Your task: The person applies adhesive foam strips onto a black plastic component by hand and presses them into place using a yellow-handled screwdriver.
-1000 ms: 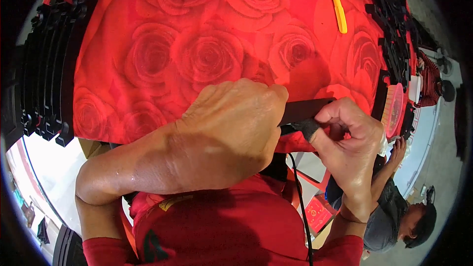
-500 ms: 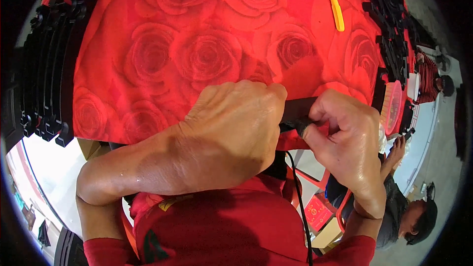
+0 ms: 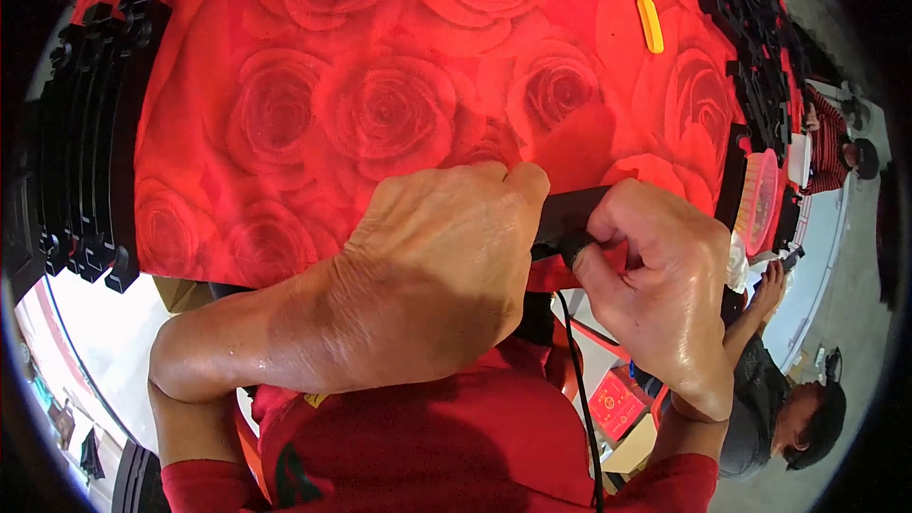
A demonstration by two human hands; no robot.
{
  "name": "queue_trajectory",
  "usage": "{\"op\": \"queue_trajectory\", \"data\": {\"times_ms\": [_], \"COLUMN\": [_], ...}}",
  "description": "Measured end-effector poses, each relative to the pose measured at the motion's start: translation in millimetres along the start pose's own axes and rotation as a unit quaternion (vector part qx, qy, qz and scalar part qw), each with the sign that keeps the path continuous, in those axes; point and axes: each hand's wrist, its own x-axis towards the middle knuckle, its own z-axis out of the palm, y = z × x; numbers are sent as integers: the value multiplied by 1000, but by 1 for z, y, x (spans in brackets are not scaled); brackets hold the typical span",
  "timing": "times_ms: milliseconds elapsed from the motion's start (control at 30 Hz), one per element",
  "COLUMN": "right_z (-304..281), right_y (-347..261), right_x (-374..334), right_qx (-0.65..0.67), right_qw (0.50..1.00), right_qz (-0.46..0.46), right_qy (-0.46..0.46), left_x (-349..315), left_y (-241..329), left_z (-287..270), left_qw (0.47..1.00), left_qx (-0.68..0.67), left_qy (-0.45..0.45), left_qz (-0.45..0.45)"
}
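Note:
A flat black bar (image 3: 570, 212) spans the gap between my two hands, just over the near edge of the red tablecloth. My left hand (image 3: 432, 261) is closed round its left end, with the back of the hand upward and the fingertips hidden. At the other end my right hand (image 3: 670, 271) pinches it between thumb and curled fingers. Something small and black (image 3: 573, 244) sits at the tip of the right thumb; whether it belongs to the bar or covers the thumb I cannot tell. Most of the bar is hidden by my hands.
Long black parts (image 3: 128, 142) stand in a row at the table's left edge. More black parts (image 3: 760, 66) crowd the right edge, beside a pink basket (image 3: 758, 204). A yellow-handled screwdriver (image 3: 648, 17) lies at the far right. Two other people are on the right.
My right thumb has shifted slightly left along the bar, and my left hand sits a little lower in view. Both hands keep their hold. The whole view has moved slightly.

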Motion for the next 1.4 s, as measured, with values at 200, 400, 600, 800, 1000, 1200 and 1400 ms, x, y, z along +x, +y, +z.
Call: {"op": "queue_trajectory", "data": {"times_ms": [200, 400, 600, 800, 1000, 1200, 1400], "right_z": [1, 2, 0, 2, 5, 1, -5], "right_y": [-2, 30, 29, 38, 30, 26, 46], "right_x": [-4, -14, -14, -9, -11, -9, -25], "right_qx": [76, 324, 160, 105, 111, 71, 293], "right_qw": [997, 941, 986, 982, 986, 992, 952], "right_qz": [13, 94, -38, -140, -99, -92, 42], "right_qy": [10, 15, 21, 69, 73, 55, 77], "left_x": [1, 7, 9, 10, 13, 14, 19], "left_y": [-5, -2, -3, -5, -2, 3, 1], "left_z": [-2, -8, -10, -5, -7, -17, -21], "left_qw": [1000, 998, 998, 1000, 999, 999, 995], "left_qx": [-14, -40, -48, -28, -33, -23, -79], "left_qy": [-11, -40, -35, -1, -23, -43, -48], "left_qz": [-26, -15, -22, 3, 4, -20, 28]}}
